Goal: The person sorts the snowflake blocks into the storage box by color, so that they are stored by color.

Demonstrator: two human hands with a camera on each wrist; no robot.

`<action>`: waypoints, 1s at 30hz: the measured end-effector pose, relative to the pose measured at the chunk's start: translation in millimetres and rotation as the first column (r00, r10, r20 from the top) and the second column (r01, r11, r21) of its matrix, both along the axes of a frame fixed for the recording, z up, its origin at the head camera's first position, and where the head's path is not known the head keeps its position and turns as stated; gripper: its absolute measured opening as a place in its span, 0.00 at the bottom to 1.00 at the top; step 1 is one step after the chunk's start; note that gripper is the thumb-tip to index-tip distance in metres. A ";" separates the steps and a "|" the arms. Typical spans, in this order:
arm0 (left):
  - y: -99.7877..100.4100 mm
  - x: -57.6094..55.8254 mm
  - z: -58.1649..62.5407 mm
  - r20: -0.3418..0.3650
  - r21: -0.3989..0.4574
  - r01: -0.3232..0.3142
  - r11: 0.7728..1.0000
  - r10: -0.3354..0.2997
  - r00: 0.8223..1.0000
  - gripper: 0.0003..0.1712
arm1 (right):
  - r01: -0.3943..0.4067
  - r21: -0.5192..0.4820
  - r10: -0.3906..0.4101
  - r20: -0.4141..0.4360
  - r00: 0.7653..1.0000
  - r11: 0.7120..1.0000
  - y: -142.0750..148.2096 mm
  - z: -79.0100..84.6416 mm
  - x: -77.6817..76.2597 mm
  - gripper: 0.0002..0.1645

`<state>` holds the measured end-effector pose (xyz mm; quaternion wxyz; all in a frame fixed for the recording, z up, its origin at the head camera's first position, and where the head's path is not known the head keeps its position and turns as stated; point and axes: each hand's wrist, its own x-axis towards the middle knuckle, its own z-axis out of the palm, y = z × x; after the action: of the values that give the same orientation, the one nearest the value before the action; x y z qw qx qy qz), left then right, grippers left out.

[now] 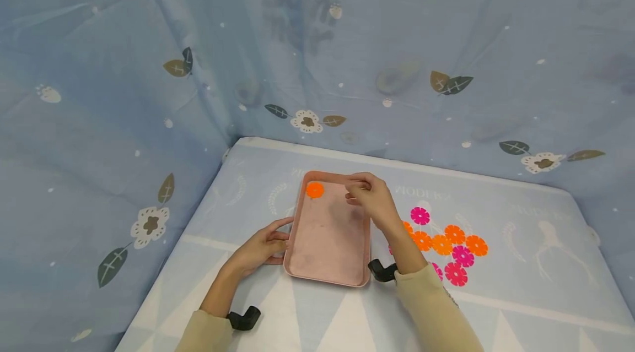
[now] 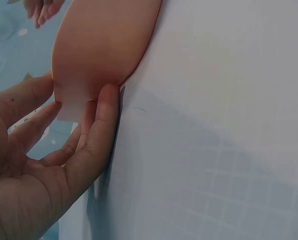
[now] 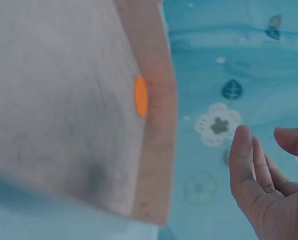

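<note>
1. Tray (image 1: pixel 327 247), pink and rectangular with a low raised wall, sits on the cloth-covered tabletop (image 1: pixel 536 286) in front of the person, its longer sides running away from them.
2. One orange flower-shaped disc (image 1: pixel 315 190) lies inside the tray, in its far left corner.
3. The left hand (image 1: pixel 260 247) is at the tray's left side, its fingers mostly straight and parted, the tips touching the outer wall without wrapping round it.
4. The right hand (image 1: pixel 374 200) hovers above the tray's far right corner; its fingers bend loosely with the thumb well apart from them, and they hold nothing.
5. More discs (image 1: pixel 455 234), orange and magenta, lie loosely grouped on the tabletop to the right of the tray, a few partly hidden by the right forearm.
6. A black fitting (image 1: pixel 382 271) shows at the right wrist, just beside the tray's near right corner.
7. Blue curtain (image 1: pixel 357 27), printed with flowers and leaves, hangs beyond the tray.
</note>
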<state>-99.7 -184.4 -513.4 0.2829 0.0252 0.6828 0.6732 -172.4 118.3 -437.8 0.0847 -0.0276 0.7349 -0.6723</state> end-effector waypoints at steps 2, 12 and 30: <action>-0.8 0.2 -0.4 0.000 0.002 -0.002 1.000 0.002 1.000 0.36 | 0.006 0.006 -0.006 -0.013 1.000 1.000 9.0 3.7 5.2 0.22; 0.3 1.8 1.8 -0.014 -0.003 0.004 1.000 -0.004 1.000 0.35 | 0.071 0.086 -0.063 -0.089 0.994 0.994 55.7 12.1 38.7 0.23; -0.2 1.5 1.7 -0.006 0.006 0.007 1.000 -0.007 1.000 0.35 | 0.190 0.194 -0.174 -0.097 0.980 0.963 115.2 0.4 87.9 0.27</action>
<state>-98.2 -184.6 -511.8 0.2830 0.0302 0.6816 0.6741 -84.5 233.5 -437.4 -0.0042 0.0220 0.8016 -0.5975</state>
